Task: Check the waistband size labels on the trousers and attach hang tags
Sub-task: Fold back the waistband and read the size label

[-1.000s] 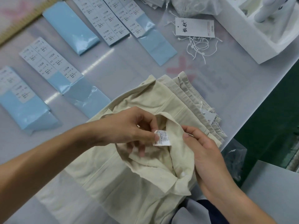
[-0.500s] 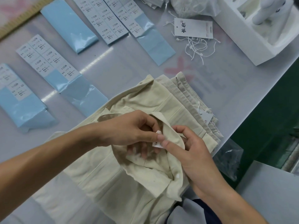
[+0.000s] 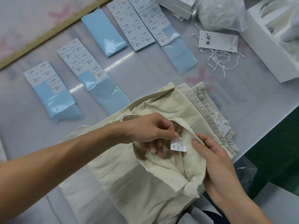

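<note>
While the left hand pinches the small white XL size label, the right hand grips the folded-back waistband of the cream cotton trousers.

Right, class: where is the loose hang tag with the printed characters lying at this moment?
In the head view the hang tag lies flat at upper right, between the bag of strings and the white tray, partly over loose strings.

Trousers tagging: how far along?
Done: the folded pairs beneath already carry a tag on a string. In hand: the left hand pinches the size label of the top trousers, reading XL, while the right hand grips the turned-out waistband. Left: this pair shows no tag yet; a loose hang tag and strings lie on the table.
</note>
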`<state>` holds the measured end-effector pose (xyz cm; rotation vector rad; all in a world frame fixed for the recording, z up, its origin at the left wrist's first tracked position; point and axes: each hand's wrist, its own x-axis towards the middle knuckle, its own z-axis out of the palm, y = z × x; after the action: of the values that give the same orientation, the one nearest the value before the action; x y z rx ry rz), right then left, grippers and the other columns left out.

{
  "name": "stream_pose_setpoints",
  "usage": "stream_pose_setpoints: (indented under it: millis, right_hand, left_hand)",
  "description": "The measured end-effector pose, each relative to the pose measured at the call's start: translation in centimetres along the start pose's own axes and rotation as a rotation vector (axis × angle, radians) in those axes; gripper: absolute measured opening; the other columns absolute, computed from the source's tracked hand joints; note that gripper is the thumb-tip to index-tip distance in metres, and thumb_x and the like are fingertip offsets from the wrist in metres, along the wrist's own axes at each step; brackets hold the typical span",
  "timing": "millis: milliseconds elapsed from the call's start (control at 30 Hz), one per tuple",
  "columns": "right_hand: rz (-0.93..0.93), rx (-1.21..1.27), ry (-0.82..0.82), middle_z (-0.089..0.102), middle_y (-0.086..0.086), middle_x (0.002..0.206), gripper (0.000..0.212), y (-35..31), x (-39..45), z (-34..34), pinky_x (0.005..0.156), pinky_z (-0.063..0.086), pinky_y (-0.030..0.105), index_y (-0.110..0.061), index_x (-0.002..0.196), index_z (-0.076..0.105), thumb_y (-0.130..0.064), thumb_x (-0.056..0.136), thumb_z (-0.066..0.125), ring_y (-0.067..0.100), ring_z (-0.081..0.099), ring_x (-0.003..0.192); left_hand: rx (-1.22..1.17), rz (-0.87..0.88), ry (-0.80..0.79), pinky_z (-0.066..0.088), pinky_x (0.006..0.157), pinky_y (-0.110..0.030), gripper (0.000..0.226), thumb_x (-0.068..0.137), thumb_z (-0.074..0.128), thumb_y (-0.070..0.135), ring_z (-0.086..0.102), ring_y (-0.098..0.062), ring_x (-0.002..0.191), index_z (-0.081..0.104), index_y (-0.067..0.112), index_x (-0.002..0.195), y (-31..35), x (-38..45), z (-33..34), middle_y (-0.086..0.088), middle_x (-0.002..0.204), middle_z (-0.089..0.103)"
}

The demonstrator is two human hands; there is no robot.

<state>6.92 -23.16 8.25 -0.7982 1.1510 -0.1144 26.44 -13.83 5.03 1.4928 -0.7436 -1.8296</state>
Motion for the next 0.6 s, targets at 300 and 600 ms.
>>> stream_pose_setpoints:
  millis: [300,600]
  right_hand:
    - [0.097,0.156,-0.038,0.074,0.02,0.111,0.029,-0.5,-0.3,-0.1,0.075,0.064,0.04,-0.005,0.115,0.068,-0.01,0.086,0.065,0.029,0.075,0.095]
    - [0.025,0.123,-0.088,0.076,0.017,0.102,0.023,-0.9,-0.8,-0.1,0.07,0.062,0.033,-0.011,0.103,0.074,-0.012,0.08,0.069,0.024,0.075,0.087]
  left_hand:
    - [0.038,0.073,-0.03,0.046,0.051,-0.023,0.014,0.092,0.076,0.026,0.062,-0.01,0.057,0.08,0.015,0.085,-0.5,-1.2,-0.5,-0.01,0.07,0.074]
    - [-0.001,0.174,-0.043,0.041,0.049,-0.016,0.015,0.091,0.075,0.02,0.058,-0.004,0.052,0.082,0.024,0.078,-1.1,-2.0,-0.7,-0.01,0.069,0.074]
